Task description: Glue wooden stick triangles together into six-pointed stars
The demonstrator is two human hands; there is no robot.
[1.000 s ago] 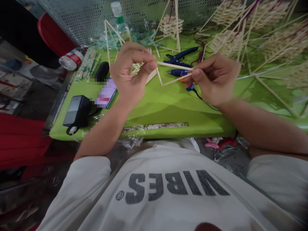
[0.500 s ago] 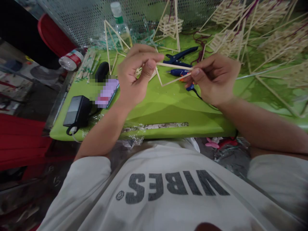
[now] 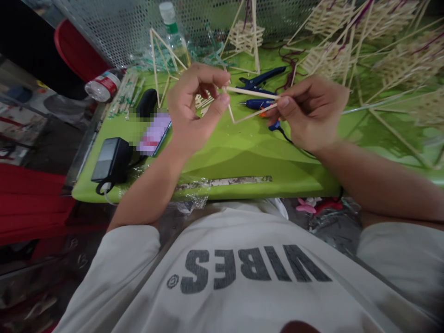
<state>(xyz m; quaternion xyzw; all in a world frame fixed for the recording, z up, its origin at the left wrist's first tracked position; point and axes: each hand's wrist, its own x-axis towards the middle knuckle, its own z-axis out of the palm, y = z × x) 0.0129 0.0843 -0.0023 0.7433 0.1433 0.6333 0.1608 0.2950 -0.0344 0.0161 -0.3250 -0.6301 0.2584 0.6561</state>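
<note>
Above the green table, a small frame of thin wooden sticks spans the gap between my hands. Its top stick runs nearly level, and a lower corner points down at the middle. My left hand pinches the frame's left corner between thumb and index fingertips, its other fingers curled. At the opposite end, my right hand grips the joined sticks between thumb and fingers. Behind the frame lie dark blue cutting pliers and a blue pen-like tool with a metal tip and a cable.
A phone and a black boxy device lie on the left. Bundled sticks, a clear bottle and a stick pyramid stand farther back. Woven stick structures with purple string crowd the right side.
My left thumb and index finger have shifted, from lying along the stick's end to pinching across the left corner. My right hand and the frame have hardly moved.
</note>
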